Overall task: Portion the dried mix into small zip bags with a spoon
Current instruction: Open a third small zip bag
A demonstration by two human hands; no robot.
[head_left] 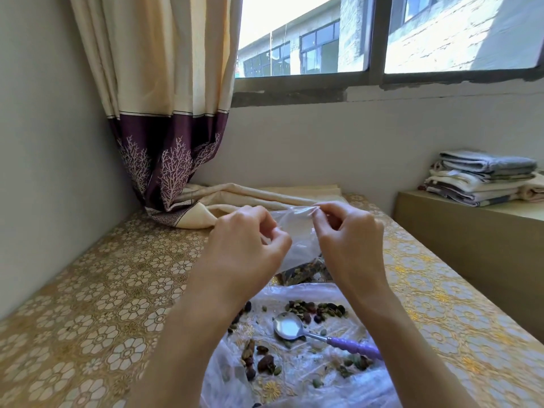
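Table: a long surface under a gold-and-cream flower-patterned cloth (112, 304), running along the wall below the window.
Curtain: a cream drape with a purple, branch-printed lower band (164, 160), its hem lying on the table's far left corner.
Plastic sheet: a crumpled clear plastic sheet (297, 375) spread on the table nearest the camera, under both forearms.
Towels: a stack of folded grey and cream cloths (482, 178) on a separate ledge at right, well apart.
Zip bag: a small clear plastic zip bag (297, 240) held up between both hands above the table; its upper part looks empty and see-through, while the bottom holds a dark brown and green clump of mix.
Left hand: the left hand (244, 245) pinches the bag's left edge, fingers curled.
Right hand: the right hand (347, 234) pinches the bag's top edge between thumb and fingertips.
Spoon: a metal spoon with a lilac ribbed handle (321, 335) lying on the sheet, bowl up and empty.
Dried mix: scattered dark pods and green seeds (312, 309) around the spoon on the sheet.
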